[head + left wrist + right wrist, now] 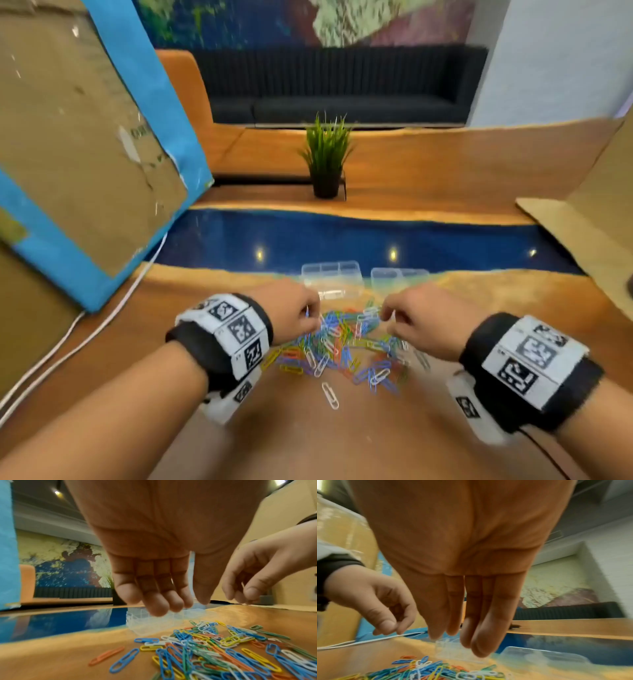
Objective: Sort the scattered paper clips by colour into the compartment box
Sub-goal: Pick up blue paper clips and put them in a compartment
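Lower centre of the head view: left hand [291,313] just above the left edge of the paper clips [342,346], thumb and forefinger pressed together on a thin clip [307,311], colour too blurred to tell. To its right, right hand [416,322] over the pile's right edge, likewise pinching a second thin clip [394,317] between thumb and forefinger. In both wrist views, remaining fingers hanging down, close together. On each wrist, a black band with white marker tags [227,334]. Beneath the hands, a loose heap of blue, green, yellow, orange and white, with a lone white clip [330,395] apart, lower down. Just above the heap, touching its upper edge, the clear compartment box [330,274], and beside it on the right a second clear tray [399,275], both on the wooden table [308,438] at the rim of its blue band [342,236]. Higher up at centre, a potted plant [327,161]; upper left, cardboard edged in blue [85,154], with a white cable [102,325] below it.
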`<state>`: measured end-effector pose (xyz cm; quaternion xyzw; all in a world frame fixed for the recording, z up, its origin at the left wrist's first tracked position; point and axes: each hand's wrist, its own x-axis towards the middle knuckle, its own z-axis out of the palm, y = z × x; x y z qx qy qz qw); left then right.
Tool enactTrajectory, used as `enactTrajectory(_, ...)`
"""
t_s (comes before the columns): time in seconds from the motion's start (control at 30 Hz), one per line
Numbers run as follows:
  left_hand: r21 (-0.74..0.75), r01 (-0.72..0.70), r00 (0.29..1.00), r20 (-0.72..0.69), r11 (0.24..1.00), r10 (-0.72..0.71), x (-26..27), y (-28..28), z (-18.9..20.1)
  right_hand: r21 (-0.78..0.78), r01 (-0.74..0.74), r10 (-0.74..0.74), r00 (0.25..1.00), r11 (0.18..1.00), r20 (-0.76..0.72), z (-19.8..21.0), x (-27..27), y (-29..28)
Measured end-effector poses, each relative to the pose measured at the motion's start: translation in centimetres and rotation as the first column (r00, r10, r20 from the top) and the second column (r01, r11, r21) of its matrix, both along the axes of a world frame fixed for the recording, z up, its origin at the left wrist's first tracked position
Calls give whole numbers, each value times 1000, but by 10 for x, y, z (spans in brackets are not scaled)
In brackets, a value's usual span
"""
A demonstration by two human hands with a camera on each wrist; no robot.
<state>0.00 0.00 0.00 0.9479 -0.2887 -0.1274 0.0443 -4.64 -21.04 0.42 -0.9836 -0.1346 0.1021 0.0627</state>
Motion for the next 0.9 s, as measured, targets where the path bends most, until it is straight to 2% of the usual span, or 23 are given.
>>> enactTrajectory(0.17, 7, -41, 998, -39, 999, 41, 19, 1, -15, -28, -91, 91, 996, 995, 2, -11, 35, 11)
enactTrajectory(0.37, 41, -31, 999, -16, 999, 32, 49, -3, -25, -8, -116, 116, 991, 993, -64, -23, 65, 15)
enactTrajectory(0.47, 75, -10, 999, -42, 997, 13, 55, -7, -29, -16, -158, 156, 984, 987, -81, -27, 71, 28)
enactTrajectory(0.63, 91, 26, 1000, -9, 996, -25, 58, -7, -29, -46, -197, 197, 980, 979, -8, -28, 80, 50)
enactTrajectory(0.77, 84, 0, 1000, -15, 996, 2, 52, -2, -30, -118, -230, 226, 973, 966, -48, -31, 83, 65)
enactTrajectory(0.9, 88, -33, 999, -23, 996, 35, 49, 5, -32, -127, -203, 195, 978, 971, -76, -30, 81, 68)
